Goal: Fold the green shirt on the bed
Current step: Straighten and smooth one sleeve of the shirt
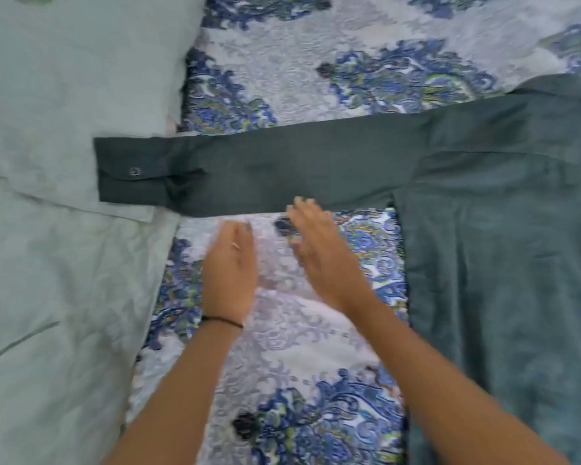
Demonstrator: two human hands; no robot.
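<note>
One green shirt [500, 246] lies flat on the patterned bedspread [299, 364], body at my right. I count one sleeve [282, 172] stretched leftward, its cuff on a pale green pillow [64, 95], with one button [135, 171]. Left hand [230, 273] and right hand [319, 250] are straight-fingered, grasping nothing, just below the sleeve. One black band [222, 321] on the left wrist.

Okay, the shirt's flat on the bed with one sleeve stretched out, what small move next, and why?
Probably grip the sleeve near its cuff with the left hand and fold it across onto the shirt body. The sleeve lies stretched straight out, and the right hand, like the left, is open and empty beside it.
</note>
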